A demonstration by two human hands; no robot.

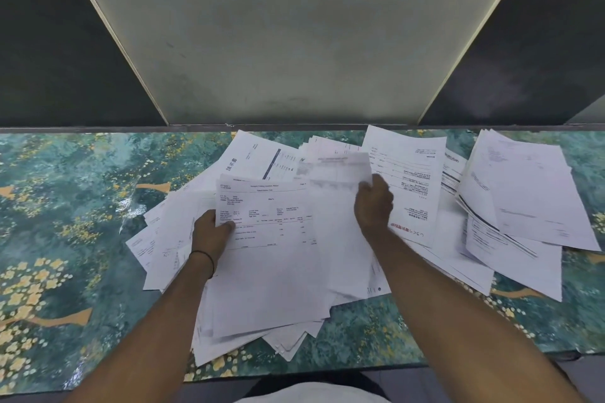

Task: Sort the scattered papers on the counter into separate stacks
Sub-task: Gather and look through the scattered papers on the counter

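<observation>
Counter (65,206): top covered in a green pattern with yellow blossoms. Behind it stands a pale panel (288,36), with dark walls on either side. There is a thin black band (204,255) on the left wrist. Both forearms reach in over the middle heap and hide the sheets under them.

Papers (278,288): white printed sheets in a loose overlapping heap at the counter's centre, reaching the near edge. A rougher fan of sheets (523,193) lies at the right end. They lie at all angles. One sheet with red characters (409,180) lies just beside the right forearm.

Left hand (211,232): pinches the left edge of a printed form (268,206), thumb on top, holding it over the heap.

Right hand (373,203): fingers curled round the right edge of a blurred sheet (340,170), which overlaps the form's far right corner.
</observation>
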